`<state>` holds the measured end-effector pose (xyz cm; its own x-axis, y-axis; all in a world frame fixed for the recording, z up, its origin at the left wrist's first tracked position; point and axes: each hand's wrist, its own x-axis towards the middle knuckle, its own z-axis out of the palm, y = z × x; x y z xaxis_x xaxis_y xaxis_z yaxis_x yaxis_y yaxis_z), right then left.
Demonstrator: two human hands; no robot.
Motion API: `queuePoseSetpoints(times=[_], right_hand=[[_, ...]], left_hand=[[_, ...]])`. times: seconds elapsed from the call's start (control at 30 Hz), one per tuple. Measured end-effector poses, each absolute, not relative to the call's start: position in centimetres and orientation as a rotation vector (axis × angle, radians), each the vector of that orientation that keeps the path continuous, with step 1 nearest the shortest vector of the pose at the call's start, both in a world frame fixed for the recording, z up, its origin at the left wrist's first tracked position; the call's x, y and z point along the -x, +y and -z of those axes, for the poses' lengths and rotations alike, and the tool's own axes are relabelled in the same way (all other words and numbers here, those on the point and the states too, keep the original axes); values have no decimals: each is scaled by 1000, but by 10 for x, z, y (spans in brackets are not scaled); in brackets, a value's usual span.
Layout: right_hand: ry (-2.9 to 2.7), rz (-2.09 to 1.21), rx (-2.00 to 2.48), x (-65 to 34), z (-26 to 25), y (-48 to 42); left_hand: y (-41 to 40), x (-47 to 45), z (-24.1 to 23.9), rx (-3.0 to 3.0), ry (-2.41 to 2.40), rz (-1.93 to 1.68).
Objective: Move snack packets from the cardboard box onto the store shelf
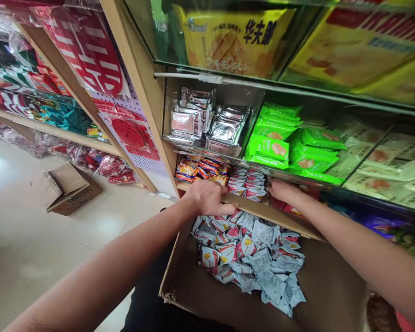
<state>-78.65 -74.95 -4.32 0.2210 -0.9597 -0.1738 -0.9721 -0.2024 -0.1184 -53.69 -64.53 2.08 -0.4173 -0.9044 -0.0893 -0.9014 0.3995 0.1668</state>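
My left hand (209,197) rests curled over the far flap of an open cardboard box (193,295), fingers closed on the flap's edge. The box holds a heap of several small white-and-red snack packets (252,256). My right hand (280,190) reaches into the shelf compartment just above the box, beside a row of the same white-and-red packets (247,180) stacked there; its fingers are tucked in among them and what they hold is hidden.
Orange packets (198,169) sit left of that row. Above are silver foil packs (207,122), green packs (283,143) and pale packs (383,161) behind glass dividers. A second open carton (67,188) lies on the tiled floor at left, beneath wooden shelves.
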Motion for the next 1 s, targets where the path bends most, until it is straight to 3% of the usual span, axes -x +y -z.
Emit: queuePoseSetpoints(times=[0.1,0.2,0.27,0.37,0.57,0.73,1.0], right_hand=[[1724,-126,2326,804,11,-704],[1532,296,2519,814,-14,-628],[1465,561,2611,814,-9,-574],[1430,382,2590,812,35,-523],[2219,434,2155,820,123,-548],[2384,272,1981,812,123,-569],[2180,568,2031,816,114,-550]], left_hand=[[-645,537,-22,-1681,-2622,299],[-644,537,-23,-1675,-2636,276],[-643,537,-24,-1663,-2658,238],[-640,538,-25,-1651,-2669,218],[-640,540,-24,-1662,-2656,219],[-642,542,-23,-1694,-2675,193],[-637,540,-32,-1583,-2634,114]])
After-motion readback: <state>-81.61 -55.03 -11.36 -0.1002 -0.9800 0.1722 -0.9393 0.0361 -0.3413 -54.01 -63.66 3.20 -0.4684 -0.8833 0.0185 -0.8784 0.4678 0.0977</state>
